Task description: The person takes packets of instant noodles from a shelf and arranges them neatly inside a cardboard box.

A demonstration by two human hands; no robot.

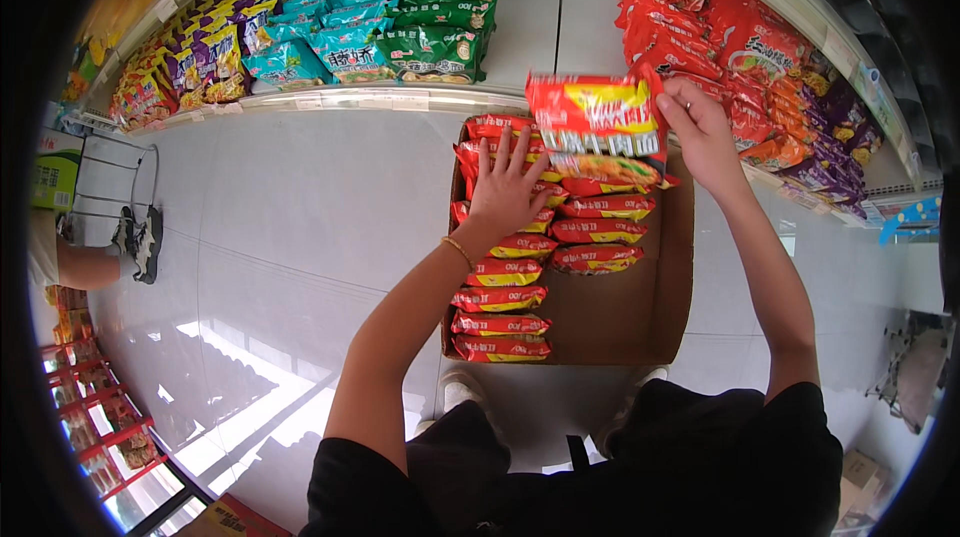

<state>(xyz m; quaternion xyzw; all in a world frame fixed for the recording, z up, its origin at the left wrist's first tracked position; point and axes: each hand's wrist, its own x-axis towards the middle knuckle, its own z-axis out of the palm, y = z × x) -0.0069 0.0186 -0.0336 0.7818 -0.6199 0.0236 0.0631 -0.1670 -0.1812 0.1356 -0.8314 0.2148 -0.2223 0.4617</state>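
A red and yellow packet of instant noodles (596,128) is pinched at its right edge by my right hand (694,120), above the far part of an open cardboard box (600,319). My left hand (510,188) lies with spread fingers on the packets at the box's far left, holding none of them. Red noodle packets (502,300) stand on edge in a long column along the box's left side. Beside them is a shorter column of the same packets (600,231). The held packet hides part of the box's far end.
A shelf (517,19) curves across the far side. It bears teal packets (352,49), green packets (435,53) and yellow-purple packets (217,64) at left, red packets (757,49) at right. Another person's leg (90,259) and a wire rack (112,169) are at the far left.
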